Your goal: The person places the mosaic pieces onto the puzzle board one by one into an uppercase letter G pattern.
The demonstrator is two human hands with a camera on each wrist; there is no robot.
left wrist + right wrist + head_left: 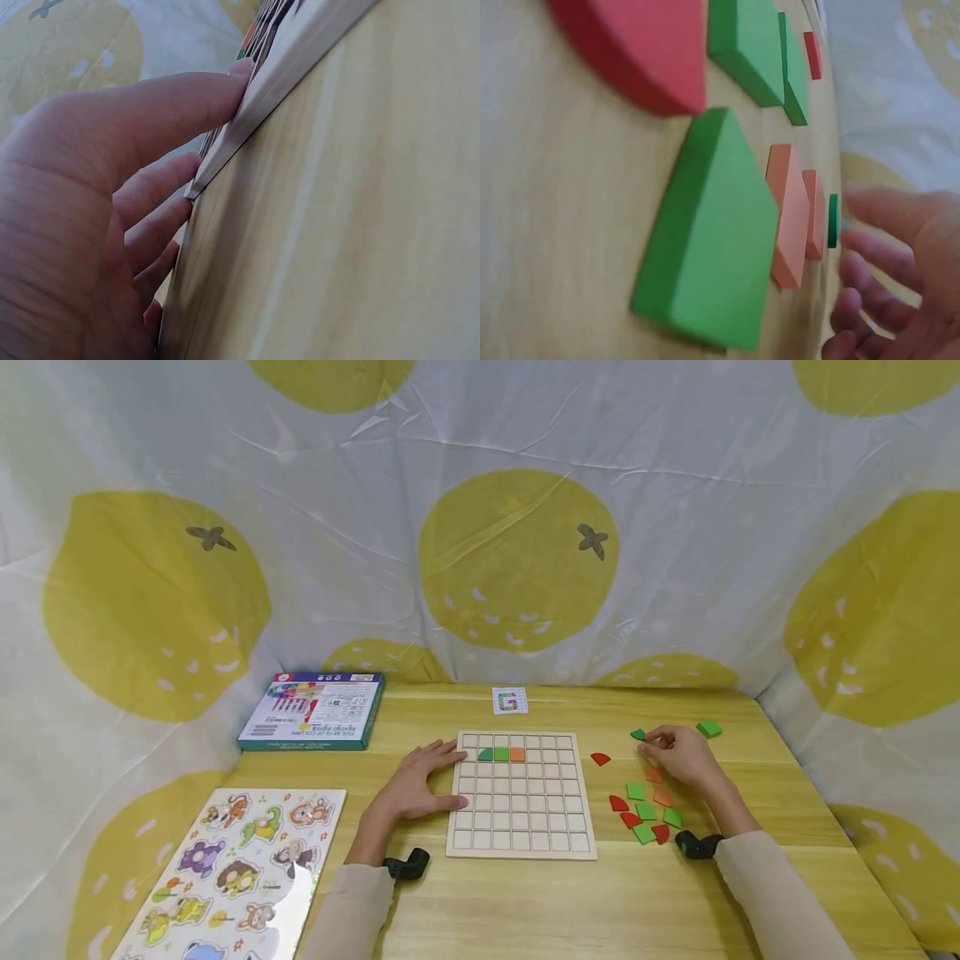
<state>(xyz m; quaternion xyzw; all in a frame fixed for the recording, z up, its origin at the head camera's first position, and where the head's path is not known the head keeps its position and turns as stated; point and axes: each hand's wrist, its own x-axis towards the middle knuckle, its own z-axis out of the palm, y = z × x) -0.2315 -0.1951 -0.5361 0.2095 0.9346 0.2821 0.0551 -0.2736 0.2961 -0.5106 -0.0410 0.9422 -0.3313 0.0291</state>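
Note:
A wooden grid board [521, 831] lies mid-table; its second row holds two green pieces and an orange one [501, 754]. My left hand [420, 781] rests flat against the board's left edge, and in the left wrist view the fingers [172, 101] lie straight along the board rim [300, 52]. My right hand [678, 756] hovers right of the board, its fingertips beside a small green piece [638, 735] and holding nothing. In the right wrist view its loosely spread fingers [889, 232] sit past a green piece [720, 232], orange pieces [789, 214] and a red piece [641, 45].
Loose green, orange and red pieces [645, 810] cluster right of the board, with a lone red one [600, 759] and a green one [708, 727]. A pattern card [510, 700], a game box [313, 710] and an animal puzzle [240, 860] lie on the table. Lemon-print cloth surrounds it.

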